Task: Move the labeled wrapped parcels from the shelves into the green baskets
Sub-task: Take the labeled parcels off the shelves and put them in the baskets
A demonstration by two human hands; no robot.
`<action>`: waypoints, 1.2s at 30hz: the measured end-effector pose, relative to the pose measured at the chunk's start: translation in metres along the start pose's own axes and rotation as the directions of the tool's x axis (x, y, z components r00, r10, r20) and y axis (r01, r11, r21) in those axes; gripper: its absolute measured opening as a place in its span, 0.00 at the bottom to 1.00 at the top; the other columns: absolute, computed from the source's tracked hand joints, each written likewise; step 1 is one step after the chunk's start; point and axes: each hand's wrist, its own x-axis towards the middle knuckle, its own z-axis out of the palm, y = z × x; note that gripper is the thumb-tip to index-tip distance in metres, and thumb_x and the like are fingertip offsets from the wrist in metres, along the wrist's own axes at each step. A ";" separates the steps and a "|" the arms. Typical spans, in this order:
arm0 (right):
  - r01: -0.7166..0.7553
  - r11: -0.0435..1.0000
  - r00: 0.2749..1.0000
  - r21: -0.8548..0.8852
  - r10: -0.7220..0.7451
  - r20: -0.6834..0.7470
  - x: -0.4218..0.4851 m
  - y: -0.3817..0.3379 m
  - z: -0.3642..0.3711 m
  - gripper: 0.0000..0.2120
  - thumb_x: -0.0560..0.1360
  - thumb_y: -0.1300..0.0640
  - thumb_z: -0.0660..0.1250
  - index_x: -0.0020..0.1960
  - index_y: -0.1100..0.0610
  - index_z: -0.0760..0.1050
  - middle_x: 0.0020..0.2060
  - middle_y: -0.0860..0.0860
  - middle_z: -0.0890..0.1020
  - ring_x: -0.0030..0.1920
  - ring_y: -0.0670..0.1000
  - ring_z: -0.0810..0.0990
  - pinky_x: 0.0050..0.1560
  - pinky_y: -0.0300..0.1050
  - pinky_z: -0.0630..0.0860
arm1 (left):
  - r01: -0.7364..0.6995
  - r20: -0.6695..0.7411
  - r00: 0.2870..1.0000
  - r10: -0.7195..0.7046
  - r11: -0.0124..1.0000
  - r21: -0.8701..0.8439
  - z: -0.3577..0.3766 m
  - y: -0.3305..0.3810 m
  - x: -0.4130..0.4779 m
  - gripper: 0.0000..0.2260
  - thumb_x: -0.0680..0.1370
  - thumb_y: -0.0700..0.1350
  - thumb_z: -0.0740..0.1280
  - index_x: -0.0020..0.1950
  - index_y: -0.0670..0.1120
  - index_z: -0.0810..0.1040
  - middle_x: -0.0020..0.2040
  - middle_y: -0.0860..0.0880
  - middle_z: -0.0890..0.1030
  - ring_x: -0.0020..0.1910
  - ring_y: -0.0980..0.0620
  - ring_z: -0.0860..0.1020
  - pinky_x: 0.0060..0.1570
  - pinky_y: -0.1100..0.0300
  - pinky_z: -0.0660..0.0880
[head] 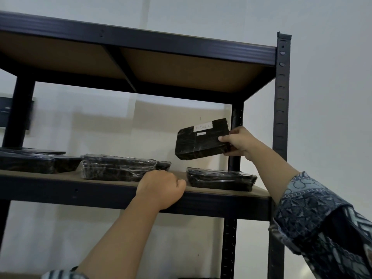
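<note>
- One labeled parcel (pixel 202 138) is in the air above the middle shelf (pixel 80 191), so the pick-up step is in hand.
- The right hand (pixel 239 140) pinches the parcel's right end, with the thumb on its front face. The rest of the parcel juts out to the left of the hand.
- The left hand (pixel 161 188) curls over the shelf's front edge and holds no parcel.
- Next, the parcel probably needs drawing clear of the shelf and lowering to a green basket; none is in view.

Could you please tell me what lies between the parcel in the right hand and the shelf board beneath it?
In the head view, another wrapped parcel lies flat on the shelf board, below the held parcel and apart from it.
</note>
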 end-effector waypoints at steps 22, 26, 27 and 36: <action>0.193 0.885 0.981 0.423 -0.186 -0.057 -0.198 0.064 -0.032 0.18 0.76 0.63 0.67 0.65 0.55 0.70 0.55 0.54 0.81 0.50 0.54 0.84 0.52 0.52 0.81 | -0.140 -0.337 0.932 0.133 0.990 0.003 0.032 0.013 -0.088 0.27 0.73 0.50 0.55 0.69 0.39 0.68 0.69 0.39 0.69 0.70 0.39 0.63 0.69 0.39 0.58; 0.155 0.888 0.988 0.433 -0.138 -0.070 -0.236 0.102 -0.027 0.18 0.76 0.63 0.66 0.65 0.54 0.71 0.52 0.55 0.82 0.49 0.54 0.84 0.52 0.50 0.81 | -0.164 -0.307 0.943 0.130 0.983 -0.087 0.053 0.020 -0.129 0.29 0.73 0.46 0.61 0.73 0.41 0.61 0.73 0.40 0.62 0.73 0.40 0.57 0.70 0.40 0.56; 0.131 0.889 0.991 0.439 -0.112 -0.069 -0.245 0.112 -0.026 0.18 0.76 0.63 0.66 0.65 0.55 0.71 0.52 0.56 0.82 0.49 0.54 0.84 0.52 0.50 0.81 | -0.174 -0.283 0.949 0.141 0.980 -0.094 0.059 0.022 -0.139 0.29 0.73 0.46 0.62 0.74 0.41 0.60 0.73 0.40 0.62 0.73 0.40 0.57 0.70 0.40 0.56; -0.091 0.884 0.986 0.458 0.145 -0.086 -0.320 0.203 -0.038 0.18 0.76 0.64 0.65 0.66 0.55 0.72 0.52 0.56 0.83 0.49 0.55 0.84 0.52 0.52 0.82 | -0.221 -0.058 0.975 0.215 0.964 -0.149 0.110 0.061 -0.223 0.24 0.71 0.48 0.61 0.67 0.43 0.69 0.67 0.43 0.71 0.66 0.43 0.66 0.63 0.44 0.67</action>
